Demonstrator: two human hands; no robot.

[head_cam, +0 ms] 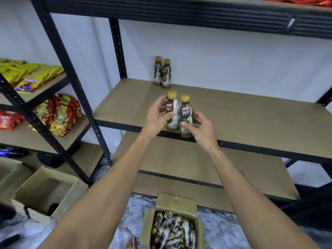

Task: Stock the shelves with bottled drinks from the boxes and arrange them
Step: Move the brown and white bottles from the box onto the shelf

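Your left grip (156,115) is curled round the left bottle (170,106), thumb across its label and fingers behind. Your right grip (201,128) is clamped on the right bottle (186,110), thumb pressed on its lower front and fingers wrapped round its right side. Both bottles stand upright, yellow caps up, touching side by side between your two hands at the front edge of the shelf (251,119); you cannot tell whether their bases rest on the board. A back pair (162,72) of the same drink stands against the wall, well apart from them. Below, between your forearms, the box (177,203) on the floor is heaped with bottles. An empty box (68,202) sits to the left, under a rack of snacks (61,115)
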